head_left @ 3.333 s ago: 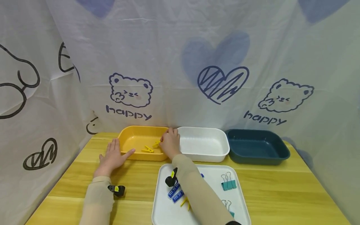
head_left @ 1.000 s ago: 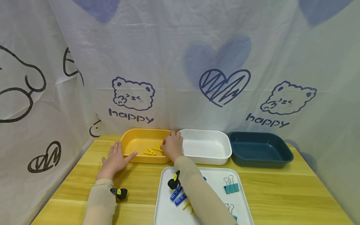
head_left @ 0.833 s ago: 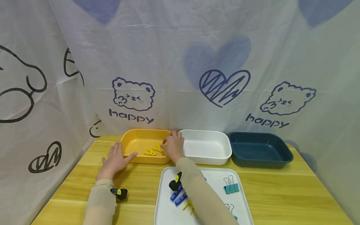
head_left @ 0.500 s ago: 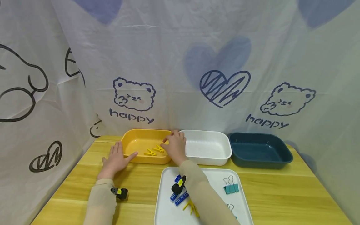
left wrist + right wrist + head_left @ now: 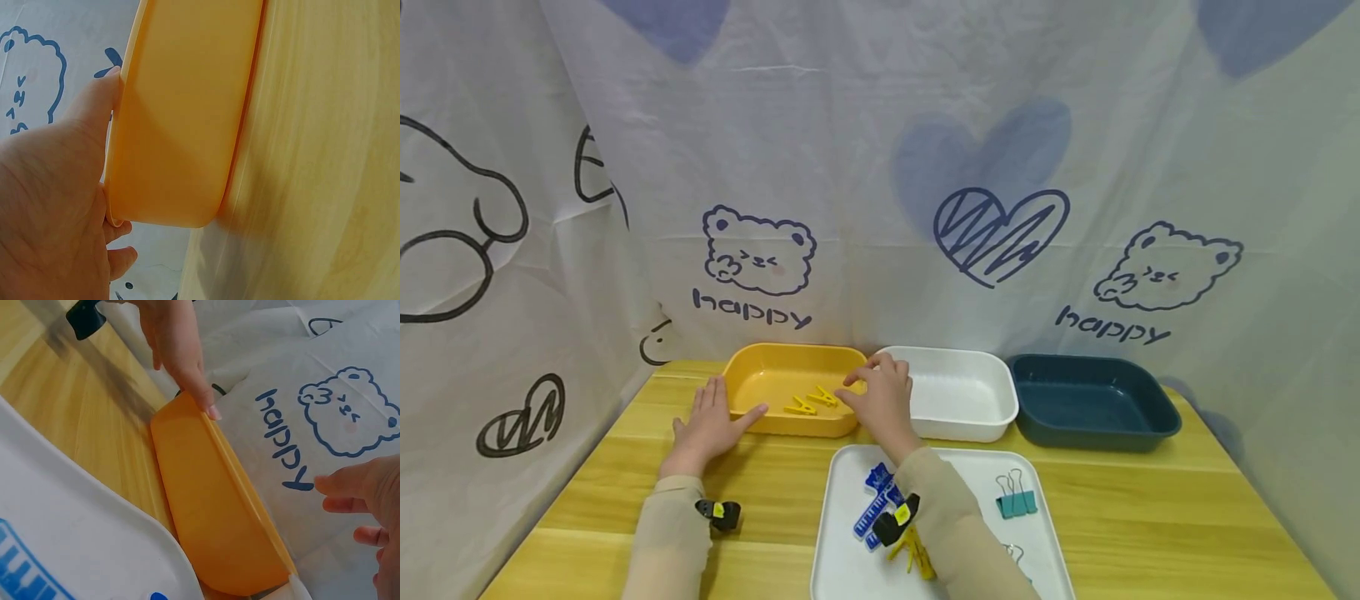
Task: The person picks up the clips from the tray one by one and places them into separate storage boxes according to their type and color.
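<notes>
My left hand (image 5: 707, 425) rests on the left front corner of the yellow bin (image 5: 790, 425), thumb over the front rim and fingers straight along its side. In the left wrist view, the thumb lies on the rim. My right hand (image 5: 883, 404) hovers over the gap between the yellow bin and the white bin (image 5: 955, 427), thumb and fingers apart, holding nothing. Two yellow clothespins lie inside the yellow bin: one clothespin (image 5: 801, 407) at the front, another clothespin (image 5: 823, 397) beside it, near my right fingertips.
Nearer me, a white tray (image 5: 835, 575) carries blue piano-key-patterned clips (image 5: 871, 512), yellow clothespins (image 5: 917, 557) and teal binder clips (image 5: 1017, 503), partly hidden by my right forearm. A dark teal bin (image 5: 1093, 433) stands right of the white bin. A printed curtain hangs behind.
My right hand has let go of the second clothespin, which stays in the yellow bin. The hand has drawn back to the right with its fingers spreading. My left hand keeps its place on the bin.
</notes>
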`<state>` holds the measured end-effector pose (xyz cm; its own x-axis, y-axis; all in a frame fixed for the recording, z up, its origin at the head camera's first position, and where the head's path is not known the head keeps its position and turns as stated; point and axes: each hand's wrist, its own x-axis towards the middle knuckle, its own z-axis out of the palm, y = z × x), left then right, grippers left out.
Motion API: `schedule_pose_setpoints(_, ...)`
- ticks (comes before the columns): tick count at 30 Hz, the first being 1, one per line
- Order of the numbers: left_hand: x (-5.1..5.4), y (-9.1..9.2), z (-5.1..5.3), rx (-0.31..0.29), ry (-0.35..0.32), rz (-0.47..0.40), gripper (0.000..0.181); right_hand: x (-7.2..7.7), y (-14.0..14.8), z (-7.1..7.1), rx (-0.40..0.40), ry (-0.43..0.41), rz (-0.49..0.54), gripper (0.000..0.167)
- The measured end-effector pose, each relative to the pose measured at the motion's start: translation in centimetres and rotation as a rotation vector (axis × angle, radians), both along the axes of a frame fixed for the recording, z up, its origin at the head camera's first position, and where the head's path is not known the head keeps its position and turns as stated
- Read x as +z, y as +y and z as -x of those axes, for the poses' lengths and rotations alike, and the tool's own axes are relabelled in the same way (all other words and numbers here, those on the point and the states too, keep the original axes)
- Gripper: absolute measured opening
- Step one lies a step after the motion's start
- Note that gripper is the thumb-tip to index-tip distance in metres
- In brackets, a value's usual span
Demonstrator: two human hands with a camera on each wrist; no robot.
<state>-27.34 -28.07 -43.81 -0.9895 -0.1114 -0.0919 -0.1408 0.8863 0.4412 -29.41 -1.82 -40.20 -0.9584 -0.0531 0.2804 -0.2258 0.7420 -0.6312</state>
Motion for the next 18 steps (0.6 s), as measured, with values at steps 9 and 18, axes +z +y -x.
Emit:
schedule_pose_setpoints(9,-0.1,-0.1,0.1,0.001,-0.002,0.003,0.118,-0.1,1.8,-1.7,-0.029,0.049,0.034,0.020)
schedule_pose_setpoints(18,0.0,0.0,0.0,0.000,-0.011,0.007,0.118,-0.6,4.0,-3.2,-0.014,0.112,0.045,0.017)
